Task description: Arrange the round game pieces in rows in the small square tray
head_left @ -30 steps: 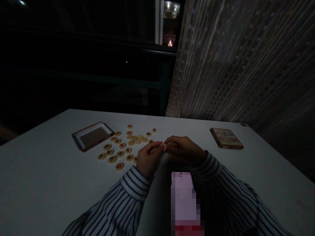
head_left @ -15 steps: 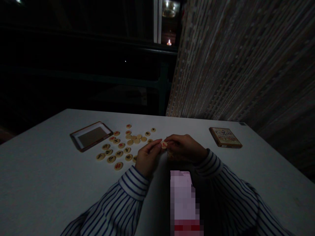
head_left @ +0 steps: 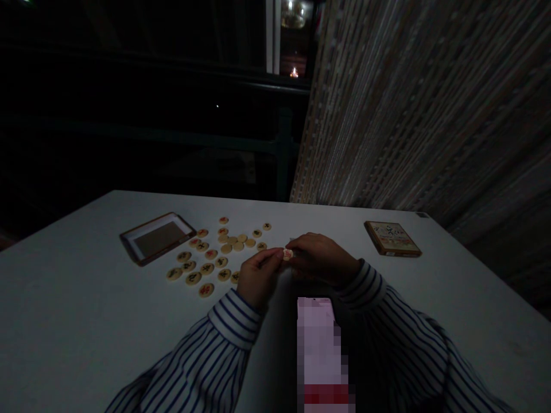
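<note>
Between my two hands is a round Chinese chess piece [head_left: 287, 254] with a red character facing me. My left hand [head_left: 260, 276] pinches its left edge between thumb and fingers. On its right edge the fingers of my right hand [head_left: 323, 258] are closed, with part of their grip out of sight. Under my right hand something pale shows in the shadow, too dark to make out. Left of my hands, many loose pieces [head_left: 207, 268] lie on the white table [head_left: 77, 298], some with red or black characters up, several face down [head_left: 238, 246].
An open shallow box tray [head_left: 157, 236] lies at the left beyond the pieces. Its decorated lid or box [head_left: 392, 238] is at the right. A lit phone [head_left: 322, 350] with a blurred screen lies between my forearms. A string curtain [head_left: 387, 103] hangs behind the table.
The view has shifted very slightly. My right fingers have moved a little on the piece, and both hands stay at it in nearly the same place.
</note>
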Available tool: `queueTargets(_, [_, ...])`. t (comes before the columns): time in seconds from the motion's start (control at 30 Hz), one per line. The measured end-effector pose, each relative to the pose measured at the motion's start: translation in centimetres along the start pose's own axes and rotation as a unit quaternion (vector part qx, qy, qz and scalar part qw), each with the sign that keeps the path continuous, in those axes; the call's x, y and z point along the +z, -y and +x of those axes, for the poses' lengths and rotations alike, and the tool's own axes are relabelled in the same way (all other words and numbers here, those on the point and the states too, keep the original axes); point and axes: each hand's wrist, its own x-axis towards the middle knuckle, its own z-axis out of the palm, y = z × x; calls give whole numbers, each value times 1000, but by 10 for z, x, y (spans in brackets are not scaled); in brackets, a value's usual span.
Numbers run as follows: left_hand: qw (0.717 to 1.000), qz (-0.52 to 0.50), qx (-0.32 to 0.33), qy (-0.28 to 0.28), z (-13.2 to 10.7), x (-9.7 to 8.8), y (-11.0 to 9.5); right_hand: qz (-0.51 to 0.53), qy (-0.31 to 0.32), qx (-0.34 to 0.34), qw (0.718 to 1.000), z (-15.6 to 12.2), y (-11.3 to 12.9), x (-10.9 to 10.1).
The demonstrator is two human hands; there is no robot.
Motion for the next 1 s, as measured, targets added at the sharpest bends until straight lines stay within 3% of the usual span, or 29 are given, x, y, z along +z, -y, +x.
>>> queueTargets(0.3, [1000,18,-16,19,-2,3,2,-14,43,-2,999,-1,2,-6])
queueTargets(0.47, [998,37,11,42,-2,1,5,-25,39,-6,999,-2,1,-7])
queueTargets(0.8, [989,138,51,-6,2,-1,17,-62,51,18,997,-4,-2,-18])
queueTargets(1.0, [975,202,95,5,3,-4,23,-77,56,41,995,-7,-9,-18])
